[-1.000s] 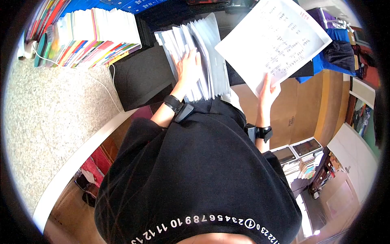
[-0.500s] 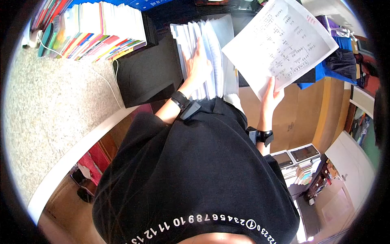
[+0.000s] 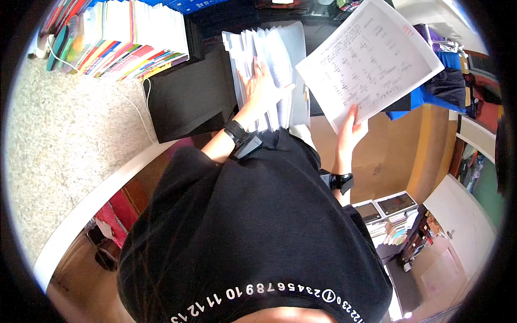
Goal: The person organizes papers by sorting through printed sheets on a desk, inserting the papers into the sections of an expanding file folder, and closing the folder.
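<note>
My left hand [image 3: 259, 91] lies over an expanding file folder [image 3: 300, 59] with translucent dividers and white papers inside. Its fingers are apart, with the thumb stretched out to the right across the dividers, and I see nothing held in it. On the right, my right hand [image 3: 351, 132] grips the lower corner of a sheet of paper [image 3: 366, 67], thumb on top and the other fingers hidden beneath. Handwritten lines cover the sheet, with a little red marking near its upper right. The folder stands fanned open close against my black shirt [image 3: 258, 215].
A row of books [image 3: 134, 46] stands at the upper left on a speckled surface [image 3: 70, 140]. Beside the folder is a black box-like panel [image 3: 188, 97]. A white cable [image 3: 134, 107] runs nearby. Blue fabric [image 3: 425, 99] and a brown board [image 3: 371, 145] are at the right.
My left hand has gone from a pointing index finger to spread fingers with the thumb out. My right hand still holds the sheet, now slightly shifted. The whole view has moved a little.
</note>
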A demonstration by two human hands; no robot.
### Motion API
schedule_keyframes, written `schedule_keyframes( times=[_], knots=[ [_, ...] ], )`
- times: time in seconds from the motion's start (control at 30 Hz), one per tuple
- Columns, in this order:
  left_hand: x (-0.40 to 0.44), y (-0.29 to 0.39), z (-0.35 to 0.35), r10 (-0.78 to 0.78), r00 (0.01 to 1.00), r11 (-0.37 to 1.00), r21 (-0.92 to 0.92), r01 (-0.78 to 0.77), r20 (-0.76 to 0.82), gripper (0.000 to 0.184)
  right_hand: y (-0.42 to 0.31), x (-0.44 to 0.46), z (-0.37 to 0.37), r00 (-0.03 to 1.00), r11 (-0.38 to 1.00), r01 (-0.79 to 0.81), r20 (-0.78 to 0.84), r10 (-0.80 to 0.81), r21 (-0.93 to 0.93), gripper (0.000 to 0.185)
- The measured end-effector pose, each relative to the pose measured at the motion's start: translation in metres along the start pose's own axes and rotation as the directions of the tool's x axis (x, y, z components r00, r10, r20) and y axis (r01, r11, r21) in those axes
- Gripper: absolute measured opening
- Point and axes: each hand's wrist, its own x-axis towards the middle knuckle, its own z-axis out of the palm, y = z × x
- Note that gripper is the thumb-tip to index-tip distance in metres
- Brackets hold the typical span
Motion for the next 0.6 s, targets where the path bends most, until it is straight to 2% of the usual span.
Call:
schedule_keyframes(
  times=[0.07, 0.17, 0.27, 0.37, 0.47, 0.5, 0.6],
  knots=[
    [0.001, 0.001, -0.011, -0.030, 0.993, 0.998, -0.046, 0.036, 0.112, 0.094, 0.006, -0.002, -0.003, 0.999, 0.999, 0.000, 0.032, 0.002, -0.051, 0.027],
    [0.002, -0.005, -0.005, -0.007, 0.993, 0.996, -0.092, 0.018, 0.120, 0.086, 0.009, -0.004, -0.004, 0.999, 0.998, 0.009, 0.048, -0.006, -0.067, 0.026],
    [-0.002, -0.007, -0.002, 0.040, 0.999, 0.994, -0.101, -0.039, 0.013, 0.077, 0.003, -0.006, -0.003, 0.999, 0.998, 0.024, 0.043, -0.021, -0.062, 0.025],
    [-0.004, -0.003, -0.013, 0.026, 0.996, 0.988, -0.153, -0.012, 0.089, 0.069, -0.009, -0.010, -0.006, 0.999, 0.999, 0.004, 0.048, -0.001, -0.050, 0.025],
    [-0.006, -0.009, 0.000, 0.114, 0.990, 0.986, -0.115, -0.123, -0.084, 0.066, -0.028, -0.013, -0.003, 0.999, 0.999, 0.009, 0.041, -0.007, -0.043, 0.024],
    [-0.004, -0.008, -0.002, 0.095, 0.994, 0.988, -0.122, -0.100, -0.045, 0.067, -0.033, -0.013, 0.000, 0.999, 0.999, 0.020, 0.036, -0.018, -0.040, 0.024],
    [-0.004, -0.005, -0.010, 0.062, 0.996, 0.987, -0.152, -0.051, 0.065, 0.070, -0.032, -0.014, 0.010, 0.984, 0.964, 0.110, 0.166, -0.071, -0.242, 0.023]
  ],
)
